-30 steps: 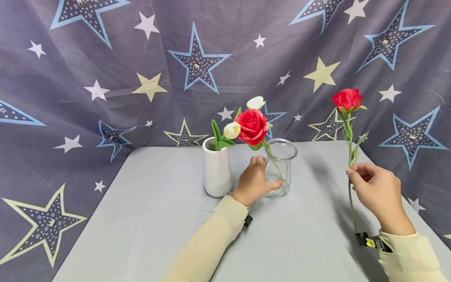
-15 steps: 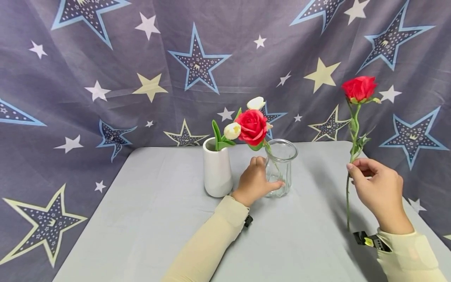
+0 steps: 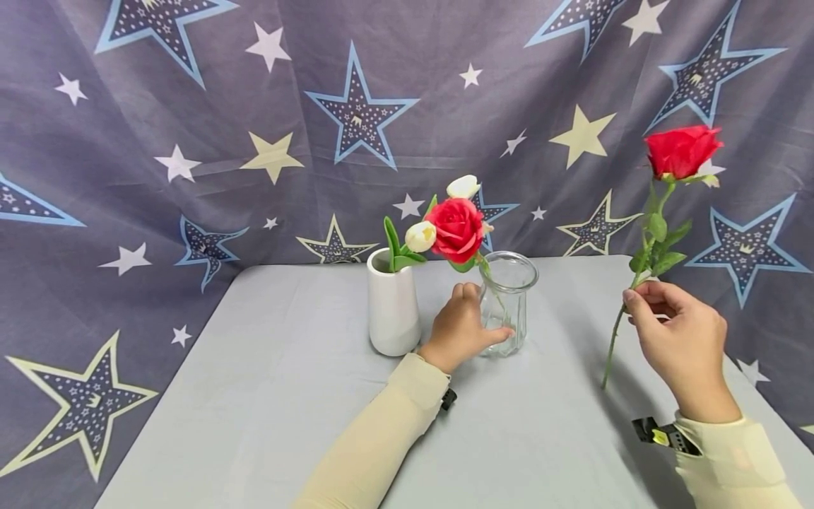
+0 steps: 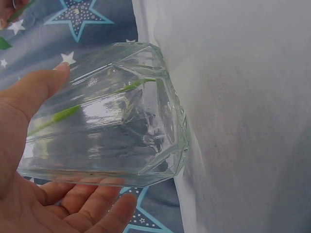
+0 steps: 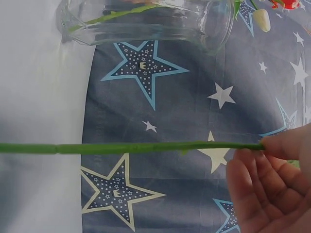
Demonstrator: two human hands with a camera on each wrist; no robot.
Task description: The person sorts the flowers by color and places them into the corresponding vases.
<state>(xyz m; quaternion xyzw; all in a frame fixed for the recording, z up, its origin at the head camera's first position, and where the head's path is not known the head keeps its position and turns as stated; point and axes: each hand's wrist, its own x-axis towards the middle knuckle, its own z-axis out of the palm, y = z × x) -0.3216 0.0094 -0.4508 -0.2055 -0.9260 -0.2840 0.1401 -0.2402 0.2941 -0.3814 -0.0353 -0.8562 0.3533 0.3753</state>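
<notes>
My left hand [image 3: 459,329] holds the clear glass vase [image 3: 516,307] on the table, thumb on the near side. In the left wrist view, thumb and fingers lie on opposite sides of the faceted glass [image 4: 112,121]. A red rose [image 3: 456,230] leans left out of this vase, its green stem showing through the glass. To the right, my right hand [image 3: 687,346] pinches a second red rose [image 3: 683,152] partway down its stem. That rose is tilted, bloom up and right, stem end down and left above the table. The right wrist view shows the bare lower stem [image 5: 121,148] between thumb and fingers.
A white vase [image 3: 393,311] stands left of the left hand, holding white tulips [image 3: 420,236] with green leaves. Their heads overlap the red rose in the head view. The grey table [image 3: 254,396] ends at a star-patterned curtain [image 3: 210,120] behind.
The rose in my right hand has turned: its bloom moved right and upward, its stem end swung left and up. My left hand and the glass vase have stayed put.
</notes>
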